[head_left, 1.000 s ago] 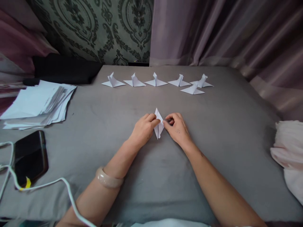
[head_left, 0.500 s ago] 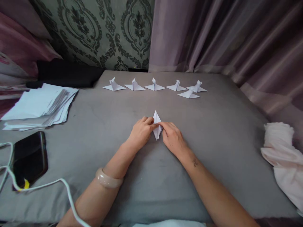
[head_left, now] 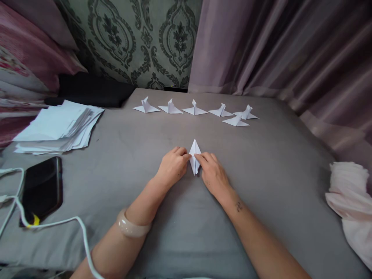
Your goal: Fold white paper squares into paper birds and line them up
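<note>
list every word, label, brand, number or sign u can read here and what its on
No words, labels, brands or numbers are readable.
Dark mark on the right wrist: sign-like, too small to read surely.
Faint marks on the right hand: too blurred to make out.
Phone, yellow strip, paper stack, folded paper: no legible text.

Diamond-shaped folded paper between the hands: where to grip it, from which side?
Probably the side corners of the folded paper, lightly pinched from left and right. Its long points face toward and away from the person, so its short width suits opposed fingertips. The left hand and right hand are at those sides.
</note>
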Demonstrator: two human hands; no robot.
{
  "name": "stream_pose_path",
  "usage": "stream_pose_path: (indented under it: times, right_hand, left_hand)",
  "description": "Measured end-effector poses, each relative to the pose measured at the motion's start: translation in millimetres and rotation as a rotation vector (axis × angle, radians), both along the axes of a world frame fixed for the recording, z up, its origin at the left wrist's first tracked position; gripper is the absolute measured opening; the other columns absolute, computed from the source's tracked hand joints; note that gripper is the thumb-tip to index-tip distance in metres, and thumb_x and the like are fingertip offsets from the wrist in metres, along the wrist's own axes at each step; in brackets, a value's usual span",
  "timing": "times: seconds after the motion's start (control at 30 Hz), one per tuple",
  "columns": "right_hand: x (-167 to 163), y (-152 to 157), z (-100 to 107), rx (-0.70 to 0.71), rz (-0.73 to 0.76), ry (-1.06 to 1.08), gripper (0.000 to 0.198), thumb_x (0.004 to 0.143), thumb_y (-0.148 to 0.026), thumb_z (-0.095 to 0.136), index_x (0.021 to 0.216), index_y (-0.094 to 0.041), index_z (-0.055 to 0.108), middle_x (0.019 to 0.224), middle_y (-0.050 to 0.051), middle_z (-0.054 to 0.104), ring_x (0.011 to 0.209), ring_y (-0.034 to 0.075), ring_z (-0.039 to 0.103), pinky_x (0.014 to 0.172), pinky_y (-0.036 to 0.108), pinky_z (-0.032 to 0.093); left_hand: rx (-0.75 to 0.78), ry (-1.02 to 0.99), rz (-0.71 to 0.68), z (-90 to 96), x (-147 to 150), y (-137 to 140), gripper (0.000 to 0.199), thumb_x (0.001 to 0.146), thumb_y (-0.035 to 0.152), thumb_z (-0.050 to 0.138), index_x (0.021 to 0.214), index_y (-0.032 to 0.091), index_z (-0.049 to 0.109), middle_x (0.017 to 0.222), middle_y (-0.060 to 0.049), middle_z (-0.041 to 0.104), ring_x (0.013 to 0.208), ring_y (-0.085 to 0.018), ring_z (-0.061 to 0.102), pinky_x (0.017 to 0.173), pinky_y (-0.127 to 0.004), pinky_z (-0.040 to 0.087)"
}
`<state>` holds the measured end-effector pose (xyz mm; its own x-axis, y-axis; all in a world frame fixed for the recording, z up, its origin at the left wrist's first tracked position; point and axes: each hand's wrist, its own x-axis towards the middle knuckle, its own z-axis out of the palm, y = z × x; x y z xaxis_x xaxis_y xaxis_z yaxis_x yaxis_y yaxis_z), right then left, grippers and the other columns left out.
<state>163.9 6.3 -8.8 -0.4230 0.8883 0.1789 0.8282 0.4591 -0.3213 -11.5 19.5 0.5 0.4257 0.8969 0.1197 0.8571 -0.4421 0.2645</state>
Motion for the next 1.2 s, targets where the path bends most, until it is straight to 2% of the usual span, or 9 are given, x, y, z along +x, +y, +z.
stream_pose_path:
  times: [0.3, 0.4, 0.53, 0.7, 0.87, 0.97, 1.03, 1.1, 1.2]
  right_hand:
    - [-5, 0, 3, -0.010, -0.041, -0.035, 0.041, 0.092, -0.007, 0.037, 0.121, -0.018, 0.064, 0.107, 0.012, 0.062, 0.097, 0.025, 0.052, 0.083, 0.038, 0.048]
    - [2, 4, 0, -0.041, -0.033, 0.077, 0.043, 0.090, -0.003, 0.038, 0.120, -0.019, 0.065, 0.108, 0.010, 0.062, 0.098, 0.024, 0.053, 0.086, 0.037, 0.048]
    - [11, 6, -9, -0.047, -0.005, 0.310, 0.048, 0.086, 0.001, 0.037, 0.118, -0.020, 0.065, 0.113, 0.008, 0.062, 0.103, 0.019, 0.055, 0.095, 0.033, 0.047]
    - [6, 0, -8, -0.020, -0.058, 0.179, 0.044, 0.091, -0.005, 0.035, 0.122, -0.015, 0.064, 0.117, 0.012, 0.061, 0.103, 0.024, 0.054, 0.092, 0.037, 0.048]
    - [-3, -2, 1, -0.019, -0.148, 0.047, 0.039, 0.092, -0.011, 0.038, 0.114, -0.019, 0.069, 0.115, 0.012, 0.062, 0.101, 0.026, 0.054, 0.087, 0.040, 0.048]
    - [0, 0, 1, -0.023, -0.178, 0.086, 0.039, 0.089, -0.008, 0.039, 0.112, -0.020, 0.069, 0.114, 0.011, 0.064, 0.101, 0.025, 0.055, 0.089, 0.039, 0.047]
    - [4, 0, -1, -0.013, -0.246, 0.130, 0.044, 0.086, -0.005, 0.038, 0.118, -0.017, 0.065, 0.112, 0.011, 0.065, 0.100, 0.025, 0.056, 0.091, 0.039, 0.047]
    - [7, 0, -2, -0.005, -0.288, 0.157, 0.049, 0.084, -0.004, 0.036, 0.126, -0.013, 0.060, 0.111, 0.013, 0.066, 0.100, 0.026, 0.057, 0.092, 0.042, 0.047]
    - [7, -2, -4, -0.046, -0.268, 0.254, 0.053, 0.081, -0.003, 0.036, 0.129, -0.013, 0.056, 0.112, 0.013, 0.067, 0.103, 0.026, 0.059, 0.094, 0.043, 0.047]
  left_hand:
    - [0.008, 0.099, -0.007, 2.9, 13, -6, 0.028, 0.089, 0.009, 0.043, 0.104, 0.013, 0.067, 0.112, -0.012, 0.062, 0.100, -0.025, 0.055, 0.086, -0.036, 0.051]
    - [0.009, 0.091, -0.070, 1.0, 13, -5, 0.030, 0.091, 0.008, 0.040, 0.109, 0.009, 0.064, 0.113, -0.013, 0.062, 0.100, -0.024, 0.056, 0.091, -0.035, 0.050]
    - [0.009, 0.127, -0.082, 0.1, 13, -5, 0.037, 0.090, 0.008, 0.042, 0.123, 0.010, 0.059, 0.108, -0.012, 0.062, 0.098, -0.025, 0.056, 0.088, -0.037, 0.050]
    - [0.021, 0.198, -0.093, -1.6, 15, -5, 0.038, 0.095, 0.013, 0.037, 0.125, 0.012, 0.060, 0.101, -0.012, 0.062, 0.095, -0.027, 0.056, 0.079, -0.039, 0.050]
    - [0.030, 0.108, -0.046, -5.3, 14, -1, 0.038, 0.093, 0.012, 0.039, 0.120, 0.018, 0.065, 0.112, -0.011, 0.062, 0.098, -0.025, 0.055, 0.084, -0.038, 0.049]
    - [0.022, 0.028, -0.030, -6.0, 13, 1, 0.040, 0.090, 0.008, 0.040, 0.116, 0.019, 0.067, 0.112, -0.009, 0.063, 0.096, -0.024, 0.056, 0.086, -0.036, 0.049]
    - [0.013, -0.033, -0.012, -4.6, 12, 1, 0.039, 0.089, 0.008, 0.039, 0.113, 0.019, 0.069, 0.109, -0.009, 0.065, 0.095, -0.022, 0.056, 0.086, -0.034, 0.048]
    - [0.010, -0.085, 0.028, -1.9, 13, -1, 0.036, 0.090, 0.012, 0.040, 0.111, 0.018, 0.068, 0.106, -0.008, 0.065, 0.095, -0.022, 0.057, 0.086, -0.033, 0.048]
    - [0.034, -0.102, 0.075, 2.0, 17, -6, 0.034, 0.094, 0.029, 0.044, 0.116, 0.016, 0.066, 0.103, -0.010, 0.065, 0.095, -0.024, 0.058, 0.085, -0.035, 0.047]
